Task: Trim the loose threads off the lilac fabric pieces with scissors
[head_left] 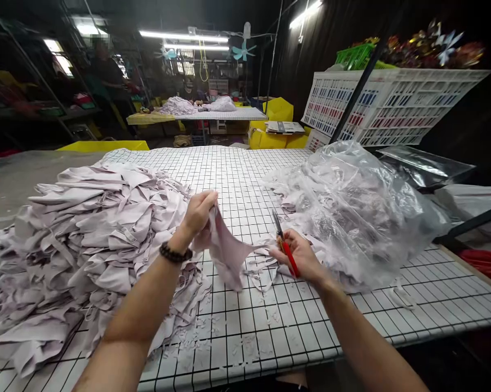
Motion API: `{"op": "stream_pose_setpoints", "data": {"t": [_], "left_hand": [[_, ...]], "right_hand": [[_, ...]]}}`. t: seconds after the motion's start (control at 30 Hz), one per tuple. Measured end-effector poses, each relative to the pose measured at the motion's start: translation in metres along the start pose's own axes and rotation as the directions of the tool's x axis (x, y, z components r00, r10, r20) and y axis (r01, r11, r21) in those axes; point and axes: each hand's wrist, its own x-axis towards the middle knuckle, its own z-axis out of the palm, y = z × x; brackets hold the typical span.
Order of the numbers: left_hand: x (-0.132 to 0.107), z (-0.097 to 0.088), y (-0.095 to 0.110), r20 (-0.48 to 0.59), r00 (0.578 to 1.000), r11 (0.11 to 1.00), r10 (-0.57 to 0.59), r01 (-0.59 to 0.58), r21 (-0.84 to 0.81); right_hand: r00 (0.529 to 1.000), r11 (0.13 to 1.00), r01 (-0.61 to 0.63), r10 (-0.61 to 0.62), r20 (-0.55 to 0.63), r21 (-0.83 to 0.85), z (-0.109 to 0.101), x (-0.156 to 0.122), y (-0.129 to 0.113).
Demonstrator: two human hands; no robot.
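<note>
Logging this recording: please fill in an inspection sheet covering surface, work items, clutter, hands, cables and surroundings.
Surface: white table with black grid lines.
Work items: mauve cloth piece, red-handled scissors, cloth heap at left, clear plastic over cloth at right.
Clutter: small scraps scattered toward the near edge.
Hands: left hand grips the cloth piece; right hand holds the scissors.
Cables: yellow cord hanging in background; whether electrical, cannot tell.
Surroundings: white crate, fan, a person at back left.

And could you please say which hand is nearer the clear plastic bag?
Right: the right hand, holding red-handled scissors, is just left of the clear plastic bag; the left hand, gripping a fabric piece, is farther left.
</note>
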Motion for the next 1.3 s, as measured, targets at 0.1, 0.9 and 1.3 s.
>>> {"op": "stream_pose_setpoints", "data": {"t": [0.1,0.9,1.3], "left_hand": [[0.038,0.025,-0.006,0.176,0.984,0.943,-0.034,-0.027,0.331],[-0.196,0.107,-0.036,0.240,0.630,0.343,-0.739,0.658,-0.670],[-0.189,0.057,-0.024,-0.274,0.829,0.872,-0.488,0.447,-0.200]], "right_hand": [[0.996,0.974,-0.074,0.063,0.056,0.215,0.024,-0.020,-0.008],[0.969,0.969,-0.223,0.232,-0.082,0.104,0.049,-0.059,0.050],[0.998,0.925,-0.063,0.056,0.029,0.376,0.111,0.002,0.062]]}}
